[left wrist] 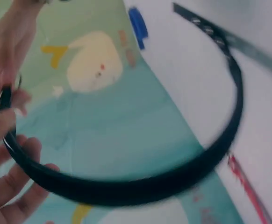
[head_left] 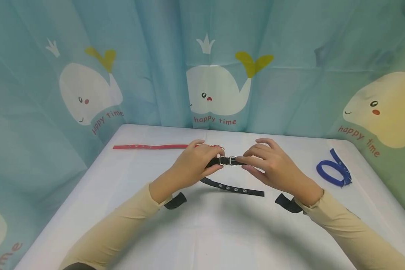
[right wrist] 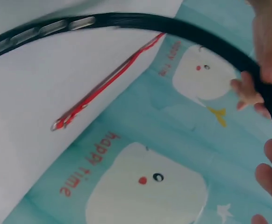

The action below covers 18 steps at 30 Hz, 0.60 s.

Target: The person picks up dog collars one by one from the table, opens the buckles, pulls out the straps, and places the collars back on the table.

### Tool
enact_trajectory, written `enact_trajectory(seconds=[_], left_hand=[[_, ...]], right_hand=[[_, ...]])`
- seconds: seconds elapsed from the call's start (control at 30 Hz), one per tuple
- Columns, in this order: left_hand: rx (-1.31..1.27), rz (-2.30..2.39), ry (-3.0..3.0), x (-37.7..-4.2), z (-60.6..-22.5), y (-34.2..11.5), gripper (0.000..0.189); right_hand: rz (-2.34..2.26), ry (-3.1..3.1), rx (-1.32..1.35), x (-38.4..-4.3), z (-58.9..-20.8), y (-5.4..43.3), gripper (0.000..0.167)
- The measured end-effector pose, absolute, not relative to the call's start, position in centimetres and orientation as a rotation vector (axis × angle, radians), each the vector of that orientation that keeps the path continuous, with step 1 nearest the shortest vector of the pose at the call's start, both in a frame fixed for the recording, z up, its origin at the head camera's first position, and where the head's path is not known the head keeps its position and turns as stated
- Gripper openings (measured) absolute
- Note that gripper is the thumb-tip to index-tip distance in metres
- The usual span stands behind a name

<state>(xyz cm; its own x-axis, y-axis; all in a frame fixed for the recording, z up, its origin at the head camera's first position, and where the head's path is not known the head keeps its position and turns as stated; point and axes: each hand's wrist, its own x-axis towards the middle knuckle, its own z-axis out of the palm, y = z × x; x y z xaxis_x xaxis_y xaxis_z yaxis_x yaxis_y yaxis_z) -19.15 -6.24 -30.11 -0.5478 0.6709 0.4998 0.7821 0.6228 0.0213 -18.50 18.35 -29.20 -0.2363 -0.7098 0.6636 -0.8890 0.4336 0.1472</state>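
Note:
Both hands hold a black collar above the white table. My left hand pinches the strap just left of its silver buckle. On the buckle's other side, my right hand grips the strap between thumb and fingers, its index fingertip at the buckle. The collar's free end, with several metal eyelets, hangs below and points right. In the left wrist view the black strap makes a wide curve away from the left fingers. The right wrist view shows the eyelets blurred along the strap.
A red collar lies stretched out at the table's back left, partly behind the left hand. Curled at the right side is a blue collar. A blue curtain with whale prints hangs behind the white table.

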Motion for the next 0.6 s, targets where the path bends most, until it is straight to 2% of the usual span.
enact_trajectory(seconds=[0.23, 0.47, 0.53, 0.6], left_hand=[[-1.194, -0.129, -2.286, -20.1, -30.0, -10.4, 0.03], [-1.23, 0.057, -2.274, -20.9, -30.7, -15.9, 0.047], [-1.236, 0.098, -2.264, -21.2, -31.2, -17.5, 0.052], [-1.231, 0.136, -2.273, -21.6, -31.8, -18.9, 0.057]], right_hand=[[0.235, -1.993, 1.328, -19.2, -29.8, 19.4, 0.04], [0.138, -1.988, 1.374, -20.5, -31.5, 19.6, 0.042], [0.125, -1.995, 1.394, -21.0, -32.1, 19.5, 0.037], [0.109, -2.004, 1.412, -21.7, -32.7, 19.3, 0.021]])
